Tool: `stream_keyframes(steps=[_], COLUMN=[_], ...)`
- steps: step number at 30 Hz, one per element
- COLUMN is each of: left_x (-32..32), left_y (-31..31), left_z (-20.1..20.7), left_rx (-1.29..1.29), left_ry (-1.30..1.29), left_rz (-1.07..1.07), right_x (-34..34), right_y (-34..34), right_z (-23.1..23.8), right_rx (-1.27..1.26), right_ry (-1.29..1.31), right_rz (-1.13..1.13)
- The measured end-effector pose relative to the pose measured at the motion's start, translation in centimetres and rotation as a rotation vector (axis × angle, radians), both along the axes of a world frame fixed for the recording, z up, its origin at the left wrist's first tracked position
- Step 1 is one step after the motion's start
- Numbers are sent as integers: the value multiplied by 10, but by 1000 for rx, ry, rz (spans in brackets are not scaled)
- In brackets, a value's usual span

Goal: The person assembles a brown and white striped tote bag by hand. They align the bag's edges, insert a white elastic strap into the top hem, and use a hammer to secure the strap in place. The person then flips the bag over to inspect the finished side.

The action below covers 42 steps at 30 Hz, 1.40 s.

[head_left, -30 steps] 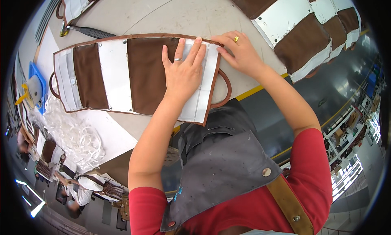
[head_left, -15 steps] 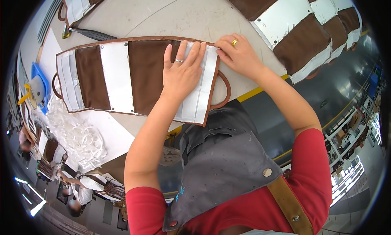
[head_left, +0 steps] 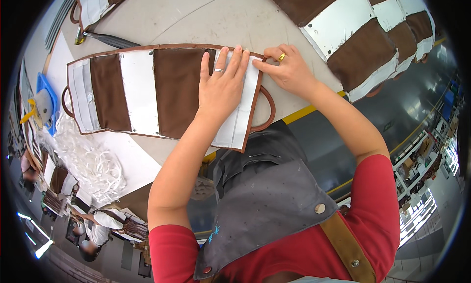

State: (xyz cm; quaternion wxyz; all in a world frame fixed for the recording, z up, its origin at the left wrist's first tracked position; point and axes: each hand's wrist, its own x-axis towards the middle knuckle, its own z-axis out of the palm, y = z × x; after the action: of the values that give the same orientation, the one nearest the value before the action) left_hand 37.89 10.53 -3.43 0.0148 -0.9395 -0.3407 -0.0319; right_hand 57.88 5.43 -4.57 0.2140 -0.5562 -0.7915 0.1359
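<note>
A flat brown-and-white bag panel (head_left: 176, 94) with brown edging lies across the worktable. Brown loop handles show at its two ends, the right handle (head_left: 271, 106) hanging near the table edge. My left hand (head_left: 221, 87) rests flat on the right part of the panel, fingers spread over the white end strip. At the panel's upper right corner, my right hand (head_left: 289, 69) pinches the brown edging. Its thumb reaches onto the white strip and its index finger is bent at the edge. The fingertips' exact grip is partly hidden.
A black-handled hammer (head_left: 110, 40) lies beyond the panel. More brown-and-white panels (head_left: 363, 47) overlap at upper right, another (head_left: 95, 6) at upper left. White strip scraps (head_left: 91, 160) and a blue tray (head_left: 46, 104) sit at left. Farther left, a person (head_left: 98, 226) works.
My right hand has shifted slightly right and down, its thumb now stretched over the white strip. My left hand has slid slightly. The panel has moved a little left.
</note>
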Motion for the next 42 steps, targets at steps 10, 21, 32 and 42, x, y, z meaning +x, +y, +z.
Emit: stream_keyframes(steps=[10, 21, 32, 42], left_x=[-19, -136, -135, -163], left_y=[4, -145, -168, -134], left_z=[16, 52, 52, 20], left_rx=[-257, -527, -578, -1062], left_ry=[-167, -259, -605, -1522], left_rz=[-83, 312, 732, 1311], right_x=[1, -67, -123, -154], right_y=[4, 55, 154, 143], right_z=[-3, 11, 16, 110], right_rx=[-161, -178, -833, -614], right_ry=[380, 307, 388, 482], right_rz=[-179, -103, -26, 260])
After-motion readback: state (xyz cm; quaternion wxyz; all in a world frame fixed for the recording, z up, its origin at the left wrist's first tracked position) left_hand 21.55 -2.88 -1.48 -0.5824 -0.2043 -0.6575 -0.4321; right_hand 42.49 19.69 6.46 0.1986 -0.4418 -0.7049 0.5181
